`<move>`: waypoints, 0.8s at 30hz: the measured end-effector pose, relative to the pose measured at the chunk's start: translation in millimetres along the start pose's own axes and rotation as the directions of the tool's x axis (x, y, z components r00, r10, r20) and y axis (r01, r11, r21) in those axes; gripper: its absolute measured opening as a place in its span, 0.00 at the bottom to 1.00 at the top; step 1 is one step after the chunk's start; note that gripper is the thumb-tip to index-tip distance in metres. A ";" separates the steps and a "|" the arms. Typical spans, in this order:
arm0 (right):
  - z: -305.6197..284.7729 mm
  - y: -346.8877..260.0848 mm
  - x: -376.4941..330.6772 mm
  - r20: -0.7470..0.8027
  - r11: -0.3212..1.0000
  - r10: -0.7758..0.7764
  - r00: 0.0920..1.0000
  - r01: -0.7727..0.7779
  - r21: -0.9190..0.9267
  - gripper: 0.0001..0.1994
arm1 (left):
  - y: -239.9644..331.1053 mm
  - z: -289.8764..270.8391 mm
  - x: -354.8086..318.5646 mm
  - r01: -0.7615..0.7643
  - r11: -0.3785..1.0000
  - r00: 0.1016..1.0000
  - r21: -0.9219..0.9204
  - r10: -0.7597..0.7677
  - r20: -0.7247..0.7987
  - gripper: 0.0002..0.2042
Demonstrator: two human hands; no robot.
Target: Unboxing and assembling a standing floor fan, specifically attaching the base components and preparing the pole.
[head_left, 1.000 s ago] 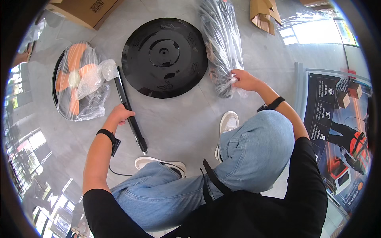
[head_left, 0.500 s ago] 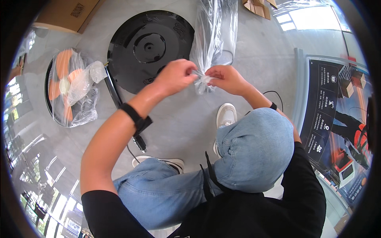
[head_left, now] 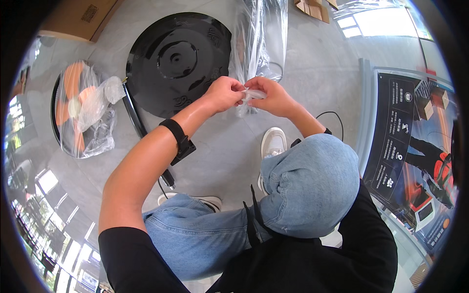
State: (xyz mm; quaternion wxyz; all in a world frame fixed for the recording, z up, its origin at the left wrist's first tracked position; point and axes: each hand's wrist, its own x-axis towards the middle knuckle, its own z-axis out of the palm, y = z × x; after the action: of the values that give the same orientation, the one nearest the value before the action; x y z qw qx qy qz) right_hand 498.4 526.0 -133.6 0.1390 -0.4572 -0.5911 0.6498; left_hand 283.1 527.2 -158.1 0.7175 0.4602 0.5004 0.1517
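A long clear plastic bag (head_left: 260,41) lies on the floor in front of me, its near end gathered into a twisted, knotted bunch. My left hand (head_left: 226,94) pinches this bunch from the left side. From the right, my right hand (head_left: 271,97) grips the same bunch between thumb and fingers. The fingertips of both hands nearly meet there. What the bag holds is hard to make out through the shiny film. Just left of the bag is a large round black base (head_left: 178,63) with a raised ring at its middle.
A fan head with orange blades (head_left: 73,78), partly wrapped in plastic, lies at left. A black pole (head_left: 134,112) rests between it and my left arm. Cardboard boxes (head_left: 73,19) stand at the far left and far right. A printed poster board (head_left: 391,127) is at right.
My hands have drawn closer together on the gathered plastic, the left moving slightly right. The whole view has shifted a little.
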 end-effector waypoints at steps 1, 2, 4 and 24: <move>5.5 -7.5 -0.7 -0.096 0.991 -0.047 0.994 0.035 -0.128 0.19 | -0.1 0.9 -1.1 0.011 1.000 1.000 -0.004 -0.011 -0.004 0.08; 9.0 -11.9 -0.5 -0.184 0.965 -0.107 0.977 0.057 -0.257 0.20 | 0.0 0.8 -2.0 0.012 1.000 1.000 -0.008 -0.012 -0.010 0.08; 7.0 -12.2 0.3 -0.238 0.833 -0.362 0.901 0.197 -0.518 0.20 | 0.8 -1.1 -1.3 0.103 0.993 0.993 -0.060 -0.106 -0.043 0.08; 20.1 -14.2 -3.1 -0.180 0.979 -0.057 0.982 0.090 0.182 0.08 | -14.5 -7.5 -12.2 0.201 0.948 0.979 -0.246 -0.191 0.066 0.06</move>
State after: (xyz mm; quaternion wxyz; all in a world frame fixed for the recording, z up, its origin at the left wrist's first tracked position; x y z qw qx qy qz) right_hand 479.7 514.6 -121.9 0.2568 -0.4748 -0.5287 0.6551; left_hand 267.7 515.0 -163.5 0.7916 0.3167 0.5056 0.1322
